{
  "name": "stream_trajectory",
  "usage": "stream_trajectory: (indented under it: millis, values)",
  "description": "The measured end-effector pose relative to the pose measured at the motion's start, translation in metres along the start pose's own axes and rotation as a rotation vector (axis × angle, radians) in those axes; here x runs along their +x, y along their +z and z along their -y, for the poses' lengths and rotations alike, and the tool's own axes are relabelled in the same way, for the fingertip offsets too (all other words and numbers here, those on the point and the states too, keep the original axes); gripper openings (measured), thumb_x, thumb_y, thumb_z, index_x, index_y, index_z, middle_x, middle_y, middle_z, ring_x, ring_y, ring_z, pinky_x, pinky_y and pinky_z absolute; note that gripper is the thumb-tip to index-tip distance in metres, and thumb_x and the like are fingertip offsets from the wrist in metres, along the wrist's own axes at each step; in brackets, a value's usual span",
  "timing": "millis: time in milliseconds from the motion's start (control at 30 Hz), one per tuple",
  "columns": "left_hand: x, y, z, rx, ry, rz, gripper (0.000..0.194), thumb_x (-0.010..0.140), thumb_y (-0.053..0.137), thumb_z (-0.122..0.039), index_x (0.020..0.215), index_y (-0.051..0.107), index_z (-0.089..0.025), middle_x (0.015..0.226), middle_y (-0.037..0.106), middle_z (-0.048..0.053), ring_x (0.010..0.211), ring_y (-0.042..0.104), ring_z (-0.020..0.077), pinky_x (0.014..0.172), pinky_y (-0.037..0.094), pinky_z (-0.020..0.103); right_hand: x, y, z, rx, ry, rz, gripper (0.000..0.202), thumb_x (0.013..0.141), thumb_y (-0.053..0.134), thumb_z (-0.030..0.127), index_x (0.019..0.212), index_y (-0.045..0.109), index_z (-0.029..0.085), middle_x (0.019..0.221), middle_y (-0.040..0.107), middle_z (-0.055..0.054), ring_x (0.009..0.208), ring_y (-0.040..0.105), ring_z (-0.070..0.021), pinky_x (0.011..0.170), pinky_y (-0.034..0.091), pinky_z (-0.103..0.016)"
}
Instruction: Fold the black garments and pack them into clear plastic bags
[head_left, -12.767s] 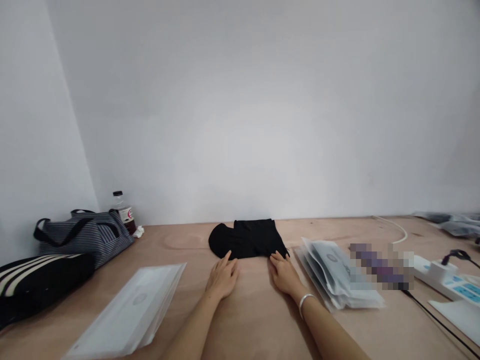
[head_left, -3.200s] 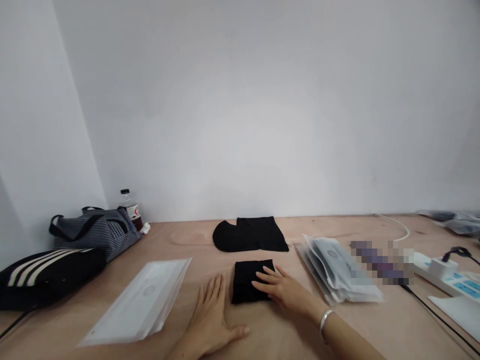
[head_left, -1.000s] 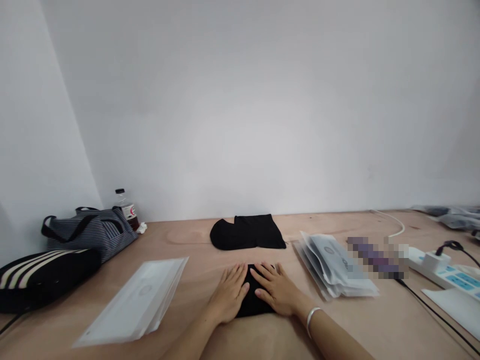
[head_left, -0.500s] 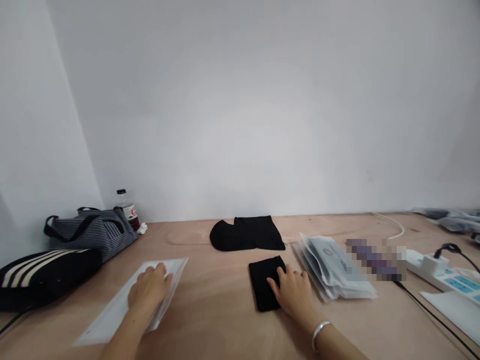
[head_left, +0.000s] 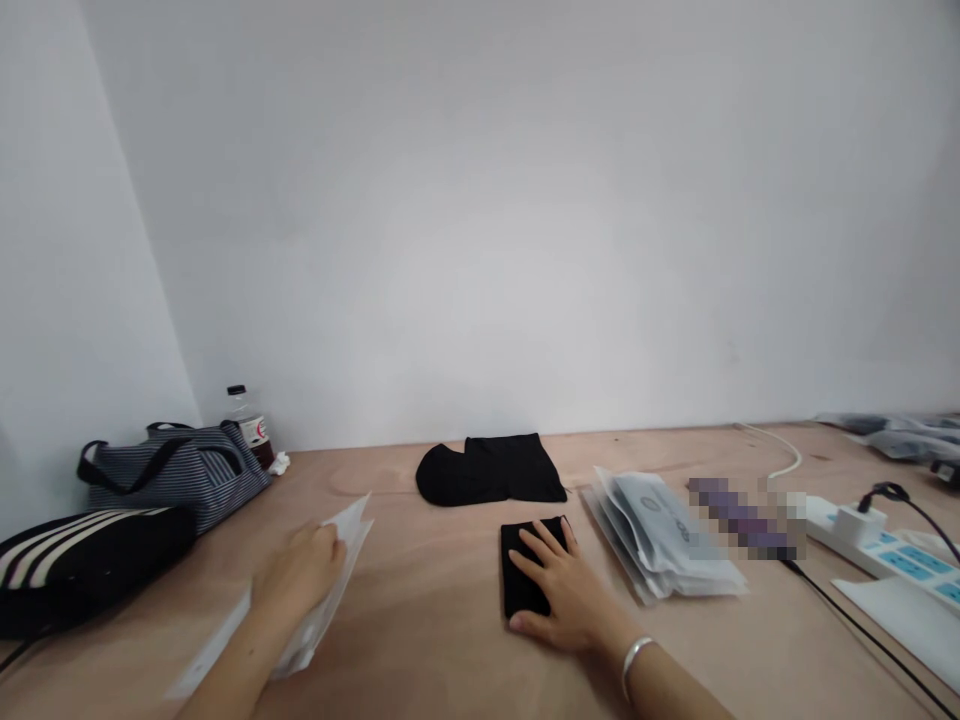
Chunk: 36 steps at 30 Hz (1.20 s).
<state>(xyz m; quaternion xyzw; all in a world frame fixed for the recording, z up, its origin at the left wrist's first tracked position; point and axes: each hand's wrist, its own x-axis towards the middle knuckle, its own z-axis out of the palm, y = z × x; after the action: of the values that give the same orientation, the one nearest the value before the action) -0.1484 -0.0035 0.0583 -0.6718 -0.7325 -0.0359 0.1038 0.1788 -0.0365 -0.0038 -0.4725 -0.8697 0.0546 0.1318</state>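
My left hand (head_left: 298, 570) has its fingers curled over a frosted plastic bag (head_left: 330, 610), gripping it so that the sheet bends up on both sides. Part of the bag is hidden under the hand and forearm. My right hand (head_left: 559, 590), with a silver bangle at the wrist, lies spread on a folded black cloth piece (head_left: 517, 580). The fingers rest flat across its right half. Behind it, near the wall, a black mitt-shaped cloth (head_left: 491, 470) lies flat on the table.
Right of my right hand sits a stack of frosted plastic bags (head_left: 660, 540). Farther right are a blurred-out purple item (head_left: 742, 515), a power strip (head_left: 900, 555) and cables. At left stand a striped bag (head_left: 165, 470), a black pouch (head_left: 97, 560) and a bottle (head_left: 251, 425).
My left hand's fingers have closed on the plastic bag, which is now bunched and bent upward. My right hand has spread its fingers and shifted left over the black cloth piece.
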Motion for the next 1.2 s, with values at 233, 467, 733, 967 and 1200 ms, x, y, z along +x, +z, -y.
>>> stream_trajectory:
  millis: [233, 467, 733, 967, 1200]
  values:
    - [-0.009, 0.003, -0.105, -0.365, 0.231, -0.054, 0.017, 0.075, 0.043, -0.016, 0.067, 0.058, -0.017, 0.084, 0.060, 0.006, 0.083, 0.055, 0.0202, 0.070, 0.038, 0.027, 0.001, 0.013, -0.004, 0.061, 0.058, 0.079, 0.075, 0.075, 0.037, 0.064, 0.136, 0.015, 0.025, 0.141, 0.014, -0.012, 0.128, 0.007, -0.0311, 0.097, -0.002, -0.056]
    - [-0.020, 0.053, -0.169, -0.456, 0.288, 0.010, 0.020, 0.078, 0.043, -0.015, 0.068, 0.060, -0.017, 0.080, 0.060, 0.004, 0.082, 0.055, 0.0171, 0.070, 0.038, 0.023, 0.007, 0.017, -0.003, 0.104, 0.307, -0.028, 0.048, 0.084, 0.034, 0.033, 0.132, 0.030, 0.028, 0.137, 0.029, -0.005, 0.126, 0.018, -0.0278, 0.099, 0.008, -0.052]
    - [-0.024, 0.068, -0.170, -0.495, 0.315, 0.006, 0.018, 0.078, 0.043, -0.012, 0.072, 0.059, -0.017, 0.085, 0.059, 0.005, 0.083, 0.053, 0.0180, 0.071, 0.038, 0.024, 0.004, 0.010, 0.011, 0.208, 0.276, -0.042, 0.049, 0.086, 0.030, 0.048, 0.132, 0.027, 0.032, 0.139, 0.024, -0.004, 0.128, 0.011, -0.0270, 0.098, 0.004, -0.055]
    - [-0.023, 0.073, -0.169, -0.526, 0.322, -0.003, 0.018, 0.079, 0.043, -0.012, 0.071, 0.057, -0.019, 0.084, 0.059, 0.003, 0.082, 0.053, 0.0174, 0.070, 0.037, 0.024, 0.015, -0.003, 0.000, 0.125, 0.057, -0.013, 0.046, 0.089, 0.020, 0.044, 0.131, 0.032, 0.026, 0.139, 0.024, -0.003, 0.128, 0.012, -0.0211, 0.101, -0.001, -0.049]
    - [-0.020, 0.073, -0.167, -0.591, 0.305, -0.007, 0.022, 0.080, 0.039, -0.011, 0.068, 0.056, -0.018, 0.083, 0.059, 0.003, 0.083, 0.054, 0.0155, 0.074, 0.038, 0.024, 0.026, 0.014, -0.010, 0.110, -0.031, 0.151, 0.053, 0.087, 0.025, 0.049, 0.135, 0.014, 0.030, 0.140, 0.019, -0.002, 0.128, 0.010, -0.0238, 0.096, -0.008, -0.058]
